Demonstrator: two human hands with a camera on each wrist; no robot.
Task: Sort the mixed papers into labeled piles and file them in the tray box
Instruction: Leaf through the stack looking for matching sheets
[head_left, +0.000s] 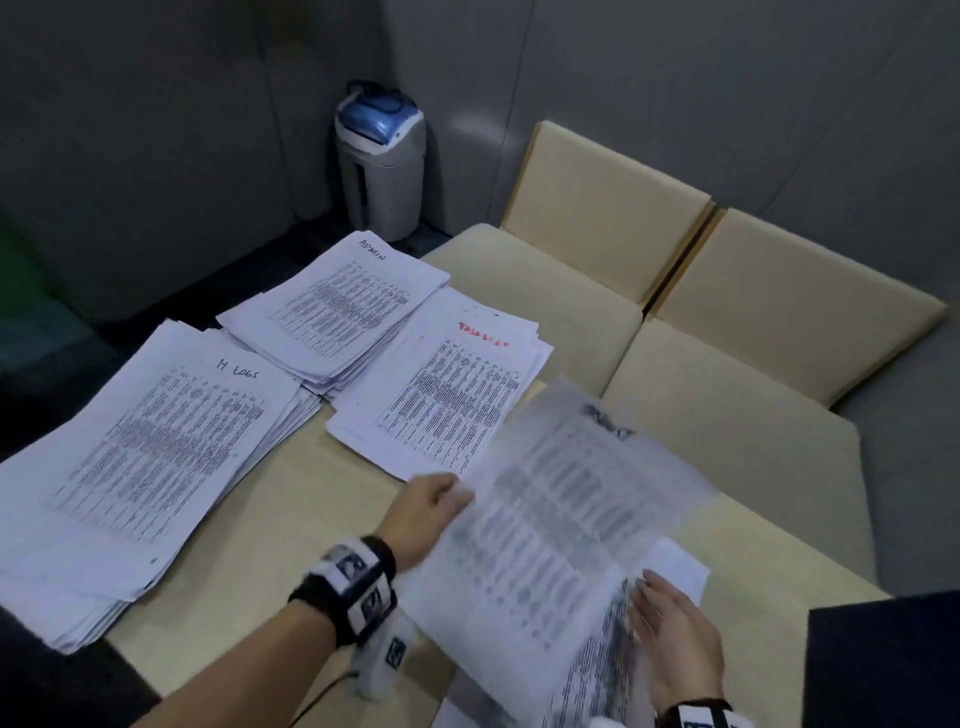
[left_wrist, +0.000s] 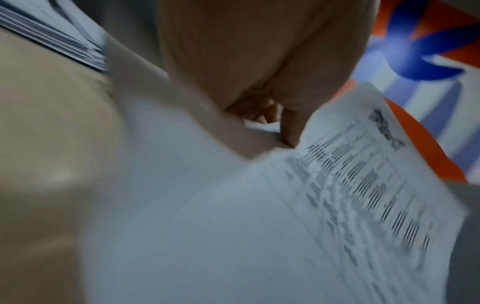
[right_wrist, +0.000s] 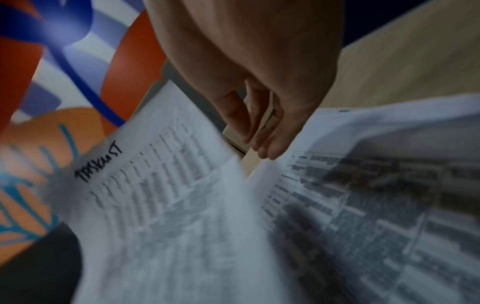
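Three labeled piles lie on the beige table (head_left: 249, 545): "IT LOGS" (head_left: 150, 441) at the left, "ADMIN" (head_left: 343, 306) at the back, and a red-lettered task-list pile (head_left: 447, 395) right of centre. My left hand (head_left: 457, 491) pinches the edge of a printed sheet (head_left: 571, 499) that is lifted off the table and blurred. In the left wrist view, the left hand (left_wrist: 275, 127) holds that sheet (left_wrist: 337, 185) at its rim. The right wrist view shows the lifted sheet (right_wrist: 161, 174) marked "TASKLIST". My right hand (head_left: 649, 592) lies with straight fingers on the unsorted papers (head_left: 608, 670) near me.
Beige cushioned seats (head_left: 675, 312) sit against the table's far right side. A grey and blue shredder bin (head_left: 382, 156) stands on the floor in the corner. A dark object (head_left: 883, 660) covers the near right corner.
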